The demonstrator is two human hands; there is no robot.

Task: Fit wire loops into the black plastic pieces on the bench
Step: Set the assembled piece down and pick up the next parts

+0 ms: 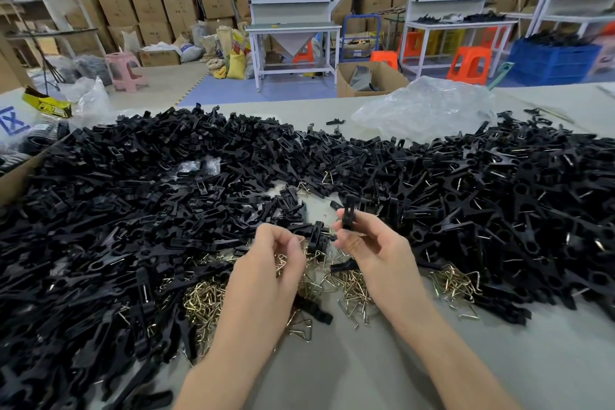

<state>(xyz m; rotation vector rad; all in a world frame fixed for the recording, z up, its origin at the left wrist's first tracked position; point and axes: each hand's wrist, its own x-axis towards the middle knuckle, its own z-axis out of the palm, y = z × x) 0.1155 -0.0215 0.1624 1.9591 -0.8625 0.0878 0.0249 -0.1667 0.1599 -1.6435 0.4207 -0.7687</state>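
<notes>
Wire loop [301,239]: seems pinched at the curled fingertips of left hand [283,256], with only a thin brass end showing by the thumb, too small to be sure. Grips one black plastic piece [348,214] upright between thumb and fingers of right hand [369,243], raised clear of the heap, probably to turn its slot toward the loop. Keeps both hands close together over the near middle of the bench [382,363], right above the loose wire loops [352,288], so the next one is a short reach. Looks like lining up, with loop and piece not yet joined. Further out: left heap [149,210] of bare black pieces, and right heap [499,193] with wire glinting in it, likely the finished ones. Beyond, far right, a crumpled plastic bag [422,106]; far left, a cardboard box [20,176].
</notes>
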